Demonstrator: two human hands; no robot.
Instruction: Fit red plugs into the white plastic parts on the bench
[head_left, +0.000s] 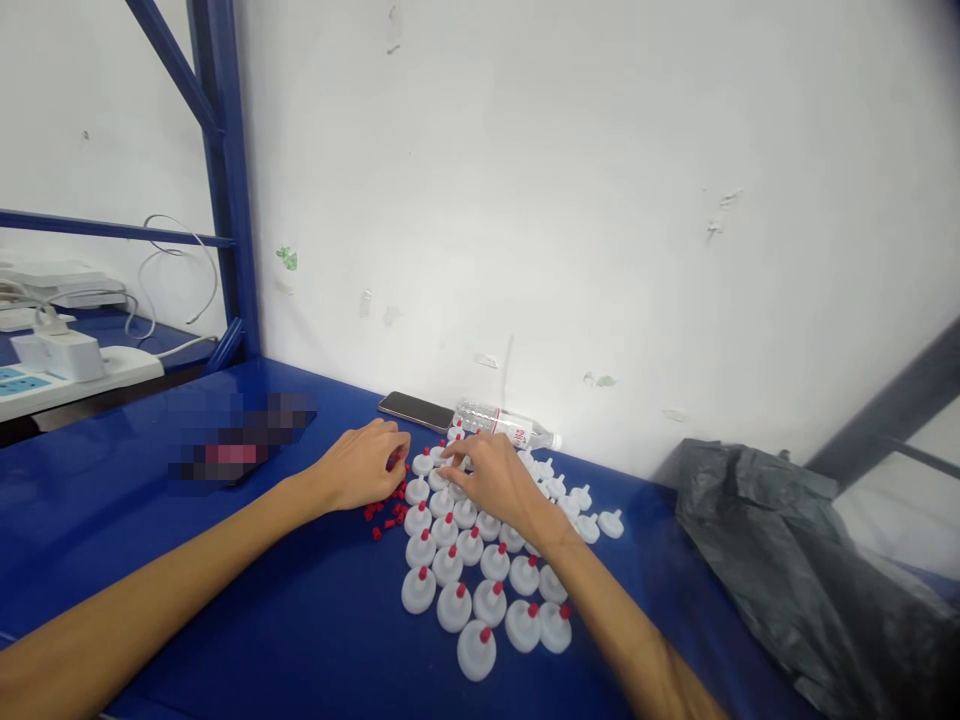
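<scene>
Several white bottle caps (471,575) stand in rows on the blue table (300,620), most with a small red tip on top. A few caps at the far right (592,505) have no red tip. My left hand (367,465) is curled with its fingers closed over a scatter of small red tips (386,515) beside the caps. My right hand (491,475) rests on the far rows, fingers pinched together at a cap; what they pinch is hidden.
A dark phone (415,410) and a lying plastic water bottle (506,425) sit against the white wall. A black plastic bag (780,540) lies at the right. A blurred object (240,440) lies at the left. White power strips and cables (67,360) sit beyond the blue frame.
</scene>
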